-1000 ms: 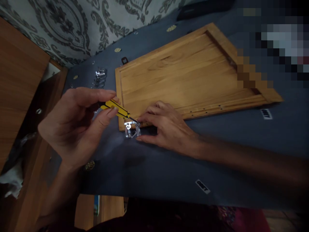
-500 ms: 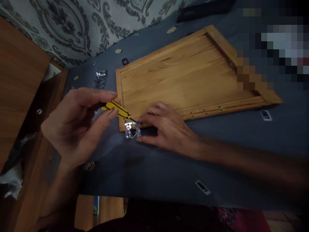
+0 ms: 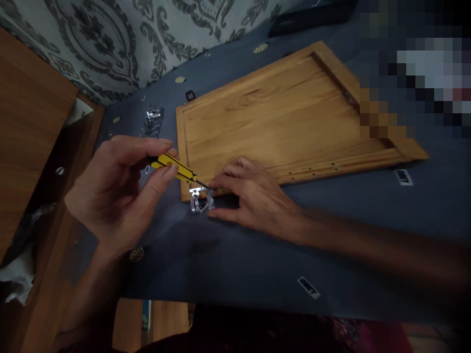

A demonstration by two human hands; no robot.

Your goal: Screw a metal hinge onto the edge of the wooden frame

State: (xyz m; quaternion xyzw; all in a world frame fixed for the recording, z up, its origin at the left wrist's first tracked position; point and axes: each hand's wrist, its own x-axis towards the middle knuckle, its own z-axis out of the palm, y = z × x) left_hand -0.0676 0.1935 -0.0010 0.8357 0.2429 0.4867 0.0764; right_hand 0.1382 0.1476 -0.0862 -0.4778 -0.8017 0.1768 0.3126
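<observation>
My left hand is closed around the handle of a yellow and black screwdriver, gripped between thumb and fingers. Its thin shaft slants down to the right, and the tip meets a shiny metal hinge at the near left corner of a wooden cabinet door. With thumb and index finger, my right hand holds the hinge's right end. Its other fingers rest on the door frame. Whether the tip sits in a screw head is too small to tell.
Beyond my left hand, several screws and metal pieces lie on the blue patterned cloth. A small dark clasp-like piece is by the door's far left corner. Wooden furniture stands at the left; a long dark object lies at the back.
My left hand and the screwdriver handle have shifted very slightly, the tip staying at the hinge. My right hand keeps its place.
</observation>
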